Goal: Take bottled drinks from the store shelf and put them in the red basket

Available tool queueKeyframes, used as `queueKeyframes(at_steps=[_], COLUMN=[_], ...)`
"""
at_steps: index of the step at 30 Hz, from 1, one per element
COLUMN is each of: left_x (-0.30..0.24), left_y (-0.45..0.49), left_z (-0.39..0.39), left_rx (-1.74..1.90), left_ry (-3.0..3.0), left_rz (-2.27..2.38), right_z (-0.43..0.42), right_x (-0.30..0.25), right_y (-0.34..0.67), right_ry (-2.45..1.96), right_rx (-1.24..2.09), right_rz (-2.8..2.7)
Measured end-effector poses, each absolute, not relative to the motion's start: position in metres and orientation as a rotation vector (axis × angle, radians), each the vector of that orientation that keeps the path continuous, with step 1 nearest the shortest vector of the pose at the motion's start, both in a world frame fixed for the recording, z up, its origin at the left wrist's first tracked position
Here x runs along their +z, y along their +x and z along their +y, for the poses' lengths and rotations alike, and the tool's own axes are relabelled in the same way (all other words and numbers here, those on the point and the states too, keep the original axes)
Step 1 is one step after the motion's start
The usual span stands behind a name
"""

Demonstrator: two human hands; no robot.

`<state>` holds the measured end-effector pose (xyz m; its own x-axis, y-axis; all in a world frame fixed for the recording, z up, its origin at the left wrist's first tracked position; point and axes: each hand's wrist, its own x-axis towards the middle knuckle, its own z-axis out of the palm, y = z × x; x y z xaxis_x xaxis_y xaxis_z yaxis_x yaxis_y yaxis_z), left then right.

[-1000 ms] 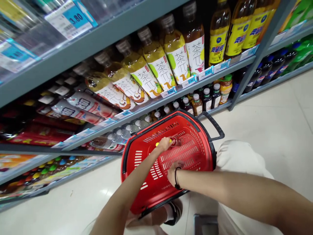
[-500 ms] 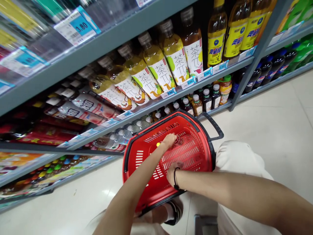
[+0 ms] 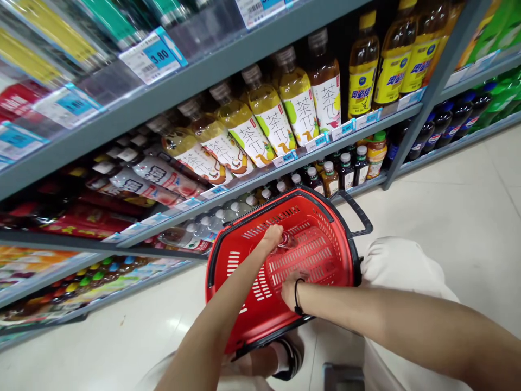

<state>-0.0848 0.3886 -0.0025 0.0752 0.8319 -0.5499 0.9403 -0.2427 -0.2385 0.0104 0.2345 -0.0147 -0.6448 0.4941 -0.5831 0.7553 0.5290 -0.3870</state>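
A red plastic basket with a black rim and handle stands tilted in front of my knees. My left hand reaches into it and is closed round a small clear bottle lying against the basket's slotted bottom. My right hand, with a black band on the wrist, is also inside the basket, lower down near the slotted bottom. Its fingers point away from me and are hidden behind the back of the hand.
Grey shop shelves run along the left and back, packed with tea bottles, yellow-labelled bottles, small dark bottles and water bottles. Pale tiled floor stretches to the right. My light trouser knee is beside the basket.
The yellow cap seen at my left hand a second ago is no longer visible. Both hands stay in the basket, almost unmoved. The view has tipped slightly.
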Motion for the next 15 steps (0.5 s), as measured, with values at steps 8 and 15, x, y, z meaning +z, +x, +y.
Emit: queueKeyframes(at_steps=[8, 15], left_x=[-0.004, -0.013], left_y=[-0.083, -0.083], left_z=[0.395, 0.407], left_rx=[-0.917, -0.931], left_ry=[2.088, 2.018], left_rz=[1.896, 1.974], right_z=[0.234, 0.229], right_x=[-0.023, -0.03], right_y=[0.008, 0.015], right_ry=[1.204, 1.264], right_rx=[-1.115, -1.738], right_rz=[2.211, 2.108])
